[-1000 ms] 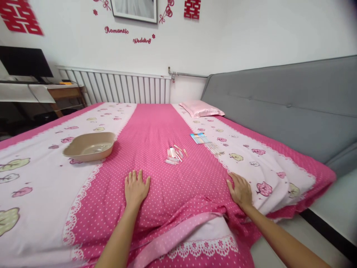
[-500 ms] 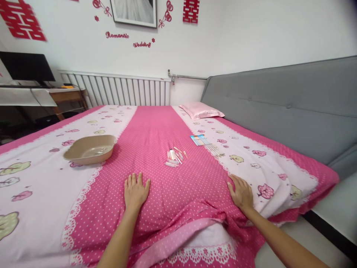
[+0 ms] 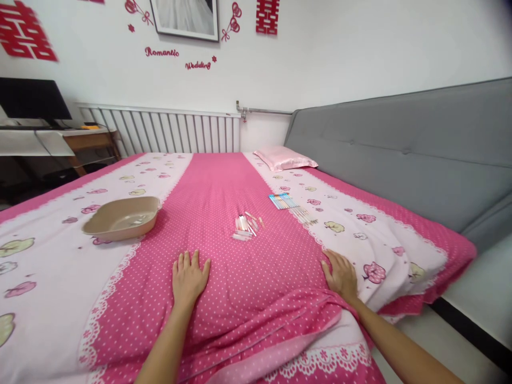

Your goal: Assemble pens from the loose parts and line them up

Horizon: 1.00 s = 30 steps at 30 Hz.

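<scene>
Seen remotely, I judge this a resting stance: left hand (image 3: 188,280) (lower left of centre) and right hand (image 3: 341,276) (lower right) lie palm-down, fingers extended, gripping nothing, while reaching the loose pen-like pieces (image 3: 242,233) mid-frame would require lifting one forward.

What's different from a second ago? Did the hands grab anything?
The bunched cloth at the near edge of the bed shifted right. Nothing was grabbed or let go. The left hand and right hand still rest on the bed, and the tan basin, small pile and pen-like sticks stayed put.
</scene>
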### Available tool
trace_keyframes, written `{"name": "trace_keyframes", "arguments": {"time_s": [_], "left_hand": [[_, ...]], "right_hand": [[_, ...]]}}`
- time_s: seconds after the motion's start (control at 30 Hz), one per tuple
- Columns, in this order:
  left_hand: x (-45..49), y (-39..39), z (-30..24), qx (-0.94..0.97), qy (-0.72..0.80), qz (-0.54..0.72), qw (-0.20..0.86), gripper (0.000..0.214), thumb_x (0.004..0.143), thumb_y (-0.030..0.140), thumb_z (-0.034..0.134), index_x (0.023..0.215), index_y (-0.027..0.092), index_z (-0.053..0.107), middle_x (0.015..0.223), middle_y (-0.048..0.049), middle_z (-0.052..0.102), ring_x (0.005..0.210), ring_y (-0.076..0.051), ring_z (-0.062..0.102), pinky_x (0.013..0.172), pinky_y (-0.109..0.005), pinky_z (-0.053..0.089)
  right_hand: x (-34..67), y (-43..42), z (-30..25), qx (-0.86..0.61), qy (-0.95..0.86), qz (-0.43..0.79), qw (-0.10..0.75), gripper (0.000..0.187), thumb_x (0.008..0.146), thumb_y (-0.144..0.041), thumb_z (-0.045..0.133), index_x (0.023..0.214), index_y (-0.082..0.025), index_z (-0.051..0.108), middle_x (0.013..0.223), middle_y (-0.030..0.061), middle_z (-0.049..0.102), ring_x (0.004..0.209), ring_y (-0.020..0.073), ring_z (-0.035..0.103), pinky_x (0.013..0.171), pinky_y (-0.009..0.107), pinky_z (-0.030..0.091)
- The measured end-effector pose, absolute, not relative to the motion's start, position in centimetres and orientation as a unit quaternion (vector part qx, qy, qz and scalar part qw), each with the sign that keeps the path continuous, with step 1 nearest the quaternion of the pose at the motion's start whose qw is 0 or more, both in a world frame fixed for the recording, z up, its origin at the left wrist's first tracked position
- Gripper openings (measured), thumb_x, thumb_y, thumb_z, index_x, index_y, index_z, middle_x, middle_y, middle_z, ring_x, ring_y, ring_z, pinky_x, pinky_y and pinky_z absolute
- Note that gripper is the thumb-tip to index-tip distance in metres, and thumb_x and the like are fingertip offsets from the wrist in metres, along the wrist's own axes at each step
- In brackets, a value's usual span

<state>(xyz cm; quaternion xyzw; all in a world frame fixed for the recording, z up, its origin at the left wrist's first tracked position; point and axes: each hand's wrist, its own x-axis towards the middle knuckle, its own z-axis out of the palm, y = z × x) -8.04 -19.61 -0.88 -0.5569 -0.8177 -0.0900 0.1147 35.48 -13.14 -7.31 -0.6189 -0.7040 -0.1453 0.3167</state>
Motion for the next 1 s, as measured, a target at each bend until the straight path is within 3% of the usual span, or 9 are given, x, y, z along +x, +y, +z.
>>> {"name": "trace_keyframes", "arguments": {"time_s": [0.73,1.0], "left_hand": [[-8.05,-19.41,-0.74,-0.553,-0.820,-0.085,0.116,0.066,0.085,0.053,0.025,0.135,0.011,0.040,0.137,-0.0173,0.043,0.129,-0.031,0.034,0.106,-0.043,0.021],[-8.26,-19.38,-0.88,-0.552,-0.822,-0.085,0.110,0.066,0.086,0.052,0.024,0.135,0.011,0.040,0.137,-0.0169,0.043,0.130,-0.030,0.033,0.107,-0.043,0.020]], "right_hand": [[35.98,-12.81,-6.93,-0.601,-0.727,-0.138,0.303,0.040,0.086,-0.034,0.037,0.118,-0.016,0.053,0.119,0.0104,0.057,0.109,0.0238,0.048,0.094,0.040,0.035],[36.03,-12.86,-6.55,-0.608,-0.738,-0.135,0.261,0.040,0.089,-0.034,0.033,0.121,-0.016,0.050,0.121,0.0101,0.054,0.112,0.0232,0.046,0.094,0.040,0.034]]}}
